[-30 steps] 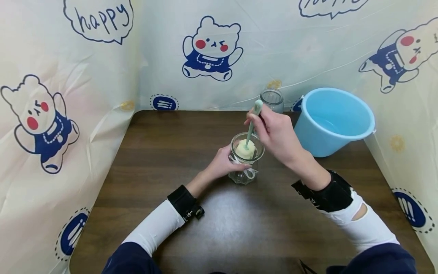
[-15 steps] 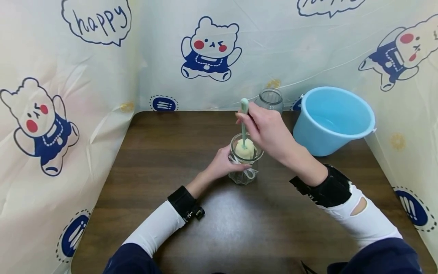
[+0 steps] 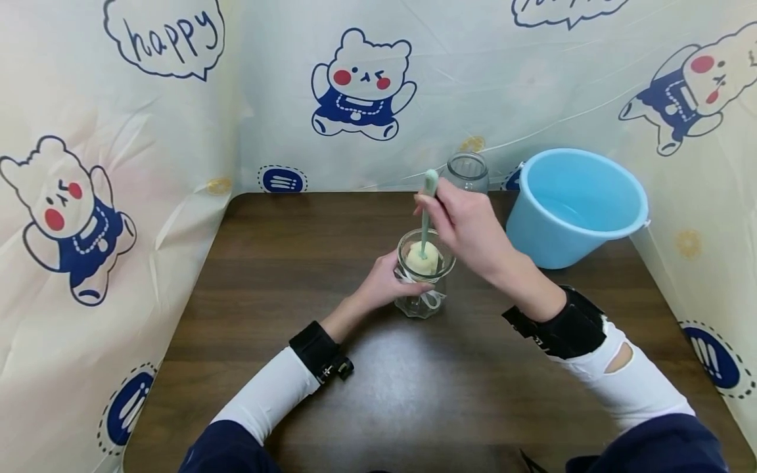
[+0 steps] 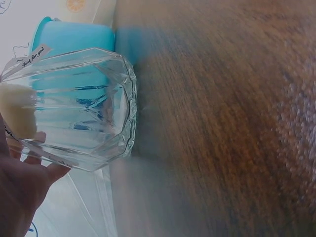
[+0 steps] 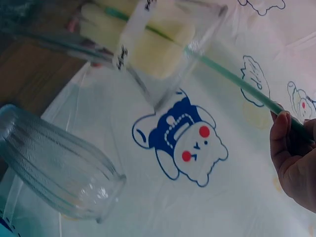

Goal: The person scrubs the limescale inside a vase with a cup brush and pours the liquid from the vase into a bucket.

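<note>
A clear faceted glass vase (image 3: 415, 307) with a white ribbon bow round its neck stands upright on the table. My left hand (image 3: 386, 284) grips it round the neck from the left, thumb in front. Inside the mouth sits the cream sponge head (image 3: 423, 260) of a bottle brush, seen through the glass in the left wrist view too, well above the vase's bottom. Above the rim, my right hand (image 3: 473, 228) pinches the brush's thin pale green handle (image 5: 232, 78) near its top end. Some right-hand fingers are hidden in the head view.
Behind the right hand stands a second ribbed glass vase (image 5: 61, 165), partly covered in the head view. A light blue bucket (image 3: 541, 244) is at the back right of the dark wooden table (image 3: 284, 276). Cartoon-printed sheeting (image 3: 473, 85) walls the back and sides.
My right hand shifted left with the brush handle, then slightly back right, so the handle's tilt changed. The sponge stays in the vase's mouth. My left hand keeps its hold on the vase.
</note>
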Motion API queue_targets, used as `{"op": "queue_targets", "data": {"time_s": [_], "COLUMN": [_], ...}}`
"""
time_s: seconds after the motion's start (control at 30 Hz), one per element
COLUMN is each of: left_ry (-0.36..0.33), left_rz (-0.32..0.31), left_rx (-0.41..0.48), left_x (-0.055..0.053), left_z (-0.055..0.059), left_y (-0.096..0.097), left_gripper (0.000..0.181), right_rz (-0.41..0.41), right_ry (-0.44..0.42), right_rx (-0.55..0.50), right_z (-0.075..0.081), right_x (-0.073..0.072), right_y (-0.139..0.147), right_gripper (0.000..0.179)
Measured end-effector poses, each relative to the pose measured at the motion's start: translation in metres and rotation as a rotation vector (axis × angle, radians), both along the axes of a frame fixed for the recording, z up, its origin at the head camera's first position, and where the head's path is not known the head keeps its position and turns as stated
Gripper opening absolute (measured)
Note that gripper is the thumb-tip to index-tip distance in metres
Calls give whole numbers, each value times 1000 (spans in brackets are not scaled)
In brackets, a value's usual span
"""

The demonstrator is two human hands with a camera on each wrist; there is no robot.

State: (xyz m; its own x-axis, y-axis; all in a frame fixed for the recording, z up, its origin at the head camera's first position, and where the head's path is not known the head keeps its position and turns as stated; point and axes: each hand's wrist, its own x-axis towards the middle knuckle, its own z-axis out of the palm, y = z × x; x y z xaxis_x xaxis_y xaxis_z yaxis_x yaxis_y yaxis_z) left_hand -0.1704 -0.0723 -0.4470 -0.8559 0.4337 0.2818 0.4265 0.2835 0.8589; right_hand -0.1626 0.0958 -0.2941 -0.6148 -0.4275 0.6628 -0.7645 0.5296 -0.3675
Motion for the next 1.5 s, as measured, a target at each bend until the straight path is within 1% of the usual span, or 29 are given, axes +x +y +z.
{"op": "queue_targets", "data": {"time_s": [0.17, 0.23, 0.3, 0.43, 0.5, 0.57, 0.7, 0.73, 0.8, 0.87, 0.93, 0.97, 1.07, 1.13, 1.23, 1.4, 1.5], "left_ry": [-3, -3, 1, 6, 10, 9, 5, 6, 9, 13, 15, 14, 9, 7, 16, 42, 44], "left_rz": [13, 7, 2, 0, -1, -1, -7, -10, -10, -12, -11, -11, -15, -14, -5, 6, 9], "left_rx": [-2, 4, 10, 5, 1, -3, -1, 2, 5, 7, 6, 4, 4, -4, -6, 3, -2], "left_x": [-12, -13, -14, -14, -13, -14, -14, -12, -12, -12, -12, -15, -15, -15, -14, -13, -14], "left_z": [-24, -27, -27, -27, -26, -27, -26, -22, -20, -20, -21, -26, -27, -27, -25, -27, -28], "left_y": [1, 0, 0, 0, 0, 0, 0, 0, 0, -1, -1, -1, -1, -1, -1, 0, 0], "left_gripper": [70, 71, 70, 67, 66, 67, 71, 71, 73, 73, 73, 73, 73, 72, 72, 72, 73], "right_rz": [-35, -38, -28, 2, 8, 10, 9, 9, 8, 11, 17, 19, 19, 18, 21, 9, -2], "right_ry": [32, 37, 43, 51, 56, 67, 118, 125, 127, 111, 81, 67, 35, 27, 31, 43, 20], "right_rx": [-55, -64, -53, 11, 41, 46, 39, 36, 33, 37, 49, 55, 81, 78, 62, -7, -43], "right_z": [13, 16, 13, 4, 2, 5, 22, 26, 29, 24, 16, 11, 2, 2, 7, 19, 21], "right_x": [-1, -1, 0, 1, 2, 4, 8, 9, 11, 11, 10, 10, 9, 9, 9, 9, 8], "right_y": [9, 10, 10, 9, 10, 10, 13, 13, 14, 13, 13, 13, 12, 11, 10, 11, 12], "right_gripper": [15, 15, 14, 9, 8, 7, 9, 9, 9, 7, 6, 6, 8, 9, 9, 9, 10]}}
